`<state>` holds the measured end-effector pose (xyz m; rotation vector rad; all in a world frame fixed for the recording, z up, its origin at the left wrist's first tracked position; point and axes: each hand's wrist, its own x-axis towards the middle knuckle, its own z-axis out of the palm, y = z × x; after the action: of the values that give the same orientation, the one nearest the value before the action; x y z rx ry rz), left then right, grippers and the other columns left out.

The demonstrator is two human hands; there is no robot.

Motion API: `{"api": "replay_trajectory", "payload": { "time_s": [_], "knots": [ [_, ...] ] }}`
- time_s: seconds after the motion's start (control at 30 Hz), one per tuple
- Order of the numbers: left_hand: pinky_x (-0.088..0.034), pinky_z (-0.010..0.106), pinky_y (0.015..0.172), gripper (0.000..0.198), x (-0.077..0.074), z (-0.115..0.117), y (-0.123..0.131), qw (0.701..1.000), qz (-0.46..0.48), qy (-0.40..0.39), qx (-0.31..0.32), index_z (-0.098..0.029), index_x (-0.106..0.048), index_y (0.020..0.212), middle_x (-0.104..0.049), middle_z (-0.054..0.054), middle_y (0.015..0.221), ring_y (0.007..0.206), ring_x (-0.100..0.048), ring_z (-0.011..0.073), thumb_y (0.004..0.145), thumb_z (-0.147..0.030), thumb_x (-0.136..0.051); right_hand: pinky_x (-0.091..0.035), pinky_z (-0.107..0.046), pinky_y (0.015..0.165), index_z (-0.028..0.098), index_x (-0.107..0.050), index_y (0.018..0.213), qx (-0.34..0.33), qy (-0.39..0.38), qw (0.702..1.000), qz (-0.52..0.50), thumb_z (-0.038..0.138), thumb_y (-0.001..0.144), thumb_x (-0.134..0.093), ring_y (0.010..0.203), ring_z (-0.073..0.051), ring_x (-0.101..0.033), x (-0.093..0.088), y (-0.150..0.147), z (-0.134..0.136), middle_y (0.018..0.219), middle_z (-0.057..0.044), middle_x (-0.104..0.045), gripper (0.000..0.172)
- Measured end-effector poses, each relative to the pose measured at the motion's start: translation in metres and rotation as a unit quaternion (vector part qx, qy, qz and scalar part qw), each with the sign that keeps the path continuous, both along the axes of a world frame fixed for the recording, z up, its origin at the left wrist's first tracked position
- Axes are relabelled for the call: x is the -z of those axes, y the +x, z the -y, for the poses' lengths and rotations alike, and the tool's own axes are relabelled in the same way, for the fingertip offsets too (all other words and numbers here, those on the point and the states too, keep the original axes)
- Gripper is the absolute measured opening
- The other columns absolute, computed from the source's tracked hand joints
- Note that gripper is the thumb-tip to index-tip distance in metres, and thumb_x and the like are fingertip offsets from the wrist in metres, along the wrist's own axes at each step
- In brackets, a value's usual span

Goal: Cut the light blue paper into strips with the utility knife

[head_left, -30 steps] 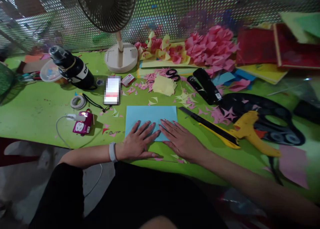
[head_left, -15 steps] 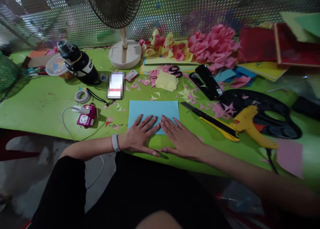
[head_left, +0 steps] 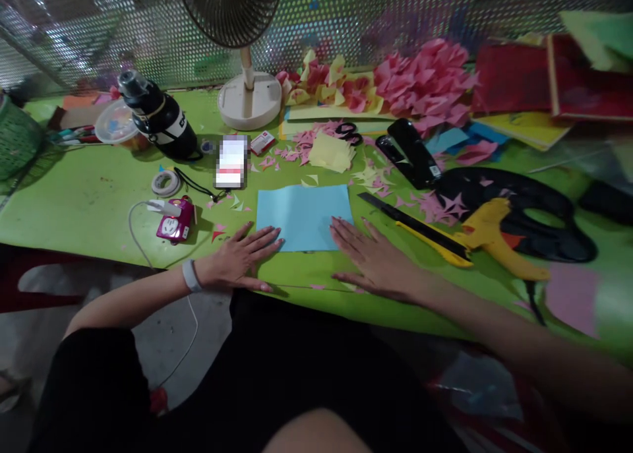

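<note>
A sheet of light blue paper [head_left: 302,215] lies flat on the green table in front of me. My left hand [head_left: 244,256] rests with fingers spread at its lower left corner, fingertips touching the edge. On the lower right corner lie the fingertips of my right hand [head_left: 370,258], which is also spread flat, palm down. Neither hand grips anything. To the right of the paper is a yellow and black box cutter [head_left: 420,232] with its blade out. Beyond the paper sits a stack of pale yellow paper pieces [head_left: 332,153].
A yellow glue gun [head_left: 494,232] overlaps a black palette [head_left: 499,182] on the right. Behind stand a stapler [head_left: 413,156], pink paper petals [head_left: 428,84] and a fan [head_left: 250,103]. On the left are a phone [head_left: 232,161], tape roll [head_left: 165,183], purple power adapter [head_left: 175,221] and bottle [head_left: 163,123].
My hands have slid apart, from the middle of the blue paper to its two lower corners. More of the paper shows between them. The view has shifted slightly.
</note>
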<state>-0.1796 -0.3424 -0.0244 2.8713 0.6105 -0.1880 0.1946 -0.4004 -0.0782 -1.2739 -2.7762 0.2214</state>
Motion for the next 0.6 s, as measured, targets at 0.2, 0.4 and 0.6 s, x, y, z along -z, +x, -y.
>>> {"api": "replay_trajectory", "payload": {
  "time_s": [0.2, 0.4, 0.6],
  "knots": [
    [0.006, 0.048, 0.135, 0.107, 0.013, -0.032, -0.001, 0.999, 0.017, 0.04, -0.017, -0.016, -0.013, 0.174, -0.019, 0.015, 0.179, 0.168, -0.017, 0.0307, 0.097, -0.088, -0.032, -0.013, -0.065, 0.133, 0.019, 0.028, 0.167, 0.048, -0.045, 0.998, 0.016, 0.071, 0.106, -0.028, 0.166, -0.036, -0.011, 0.003, 0.01, -0.032, 0.18, -0.016, -0.001, 0.098],
    [-0.017, 0.054, 0.133, 0.089, -0.007, -0.028, -0.008, 0.992, 0.085, 0.017, -0.095, -0.019, -0.042, 0.164, -0.035, 0.018, 0.173, 0.16, -0.035, 0.0363, 0.099, -0.079, -0.049, -0.027, -0.059, 0.131, 0.016, -0.028, 0.172, 0.113, -0.064, 0.991, -0.02, 0.07, 0.104, -0.036, 0.162, -0.039, -0.028, -0.037, 0.012, -0.027, 0.177, -0.016, -0.031, 0.087],
    [-0.055, 0.031, 0.077, 0.03, -0.042, -0.041, 0.06, 0.92, 0.118, -0.222, -0.301, -0.016, -0.071, 0.1, -0.078, 0.009, 0.087, 0.076, -0.073, 0.0195, 0.102, -0.045, -0.065, -0.057, -0.035, 0.072, 0.017, -0.073, 0.095, 0.18, -0.359, 0.912, -0.079, 0.071, 0.096, -0.061, 0.085, -0.027, -0.077, -0.088, -0.053, -0.095, 0.086, -0.012, -0.08, 0.055]
  ]
}}
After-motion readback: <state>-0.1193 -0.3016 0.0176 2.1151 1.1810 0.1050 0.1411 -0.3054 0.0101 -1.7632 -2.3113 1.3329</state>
